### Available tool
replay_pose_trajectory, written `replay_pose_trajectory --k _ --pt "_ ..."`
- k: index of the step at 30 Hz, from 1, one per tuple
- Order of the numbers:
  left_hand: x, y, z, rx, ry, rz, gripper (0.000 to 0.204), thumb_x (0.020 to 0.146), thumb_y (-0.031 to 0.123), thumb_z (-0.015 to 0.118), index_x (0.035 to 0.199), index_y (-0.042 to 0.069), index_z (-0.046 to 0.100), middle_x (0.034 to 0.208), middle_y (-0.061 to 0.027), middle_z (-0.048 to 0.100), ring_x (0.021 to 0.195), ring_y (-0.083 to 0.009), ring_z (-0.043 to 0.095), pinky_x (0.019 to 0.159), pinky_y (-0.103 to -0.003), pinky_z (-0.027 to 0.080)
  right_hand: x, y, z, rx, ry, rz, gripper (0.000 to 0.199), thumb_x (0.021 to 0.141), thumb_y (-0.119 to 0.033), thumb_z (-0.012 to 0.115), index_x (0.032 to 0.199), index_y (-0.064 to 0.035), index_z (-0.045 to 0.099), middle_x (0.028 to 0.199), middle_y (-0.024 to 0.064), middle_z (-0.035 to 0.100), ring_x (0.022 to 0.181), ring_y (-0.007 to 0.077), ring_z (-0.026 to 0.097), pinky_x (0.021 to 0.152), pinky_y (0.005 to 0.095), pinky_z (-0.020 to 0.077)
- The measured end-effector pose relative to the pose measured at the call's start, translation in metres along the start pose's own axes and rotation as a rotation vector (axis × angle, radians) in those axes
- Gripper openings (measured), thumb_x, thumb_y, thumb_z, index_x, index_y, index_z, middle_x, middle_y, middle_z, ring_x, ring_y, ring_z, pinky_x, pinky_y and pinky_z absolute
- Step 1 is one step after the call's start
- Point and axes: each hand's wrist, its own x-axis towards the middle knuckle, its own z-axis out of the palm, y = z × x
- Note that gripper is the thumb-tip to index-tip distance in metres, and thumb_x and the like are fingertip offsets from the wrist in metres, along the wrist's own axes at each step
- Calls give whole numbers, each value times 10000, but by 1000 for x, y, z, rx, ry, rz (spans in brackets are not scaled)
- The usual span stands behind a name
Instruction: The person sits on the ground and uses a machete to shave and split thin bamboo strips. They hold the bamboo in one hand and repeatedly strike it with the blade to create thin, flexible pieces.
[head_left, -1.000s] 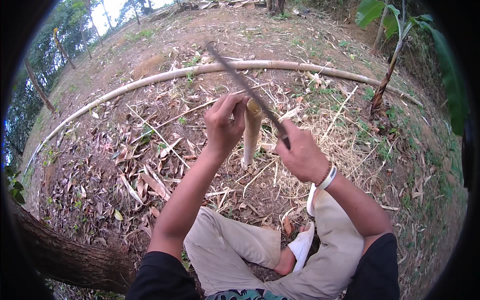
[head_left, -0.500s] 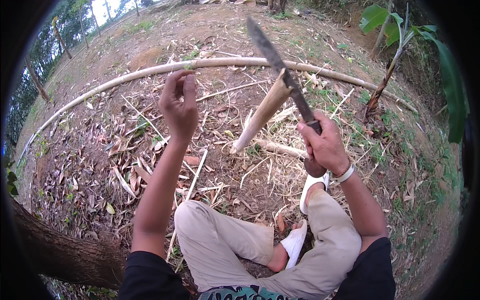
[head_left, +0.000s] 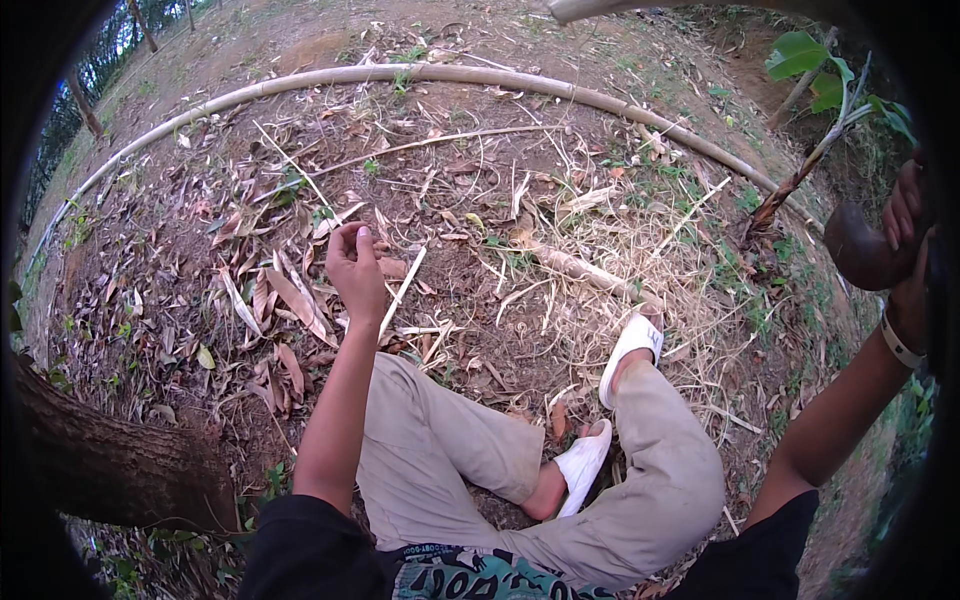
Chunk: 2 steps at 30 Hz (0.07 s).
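Note:
My right hand is raised at the far right edge, wrapped around the brown wooden handle of the large knife. The blade cannot be made out in the dark rim. Close to the camera, a pale wooden piece crosses the top edge; its contact with the blade is out of sight. My left hand hovers over dry leaves left of centre, fingers loosely curled, with nothing visible in it. A short pale length of wood lies on the ground near my right slipper.
A long thin pole curves across the ground ahead. Shavings and fibres surround the short wood. A thick trunk lies at lower left. A young broad-leaved plant stands at the right. My bent legs fill the lower middle.
My right hand has swung up and right with the knife. The upright wood piece has left the middle, and pale wood now shows at the top edge. My left hand has dropped lower.

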Motion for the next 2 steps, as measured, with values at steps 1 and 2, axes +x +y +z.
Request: replay_pose_trajectory --k 1,2 --pt "-1 -2 -1 -1 -5 -15 116 972 116 554 1008 18 604 827 -14 618 686 -48 549 597 -194 452 -5 24 -22 103 -95 120 334 1017 -257 473 1240 -12 434 792 40 495 498 100 460 422 236 425" --pt "1 -4 -8 12 -3 -25 117 973 118 556 1015 21 604 830 -13 620 690 -50 553 605 -194 457 -5 32 -17 115 -100 128 334 1017 -257 473 1240 -12 434 792 40 495 498 100 460 422 236 425"
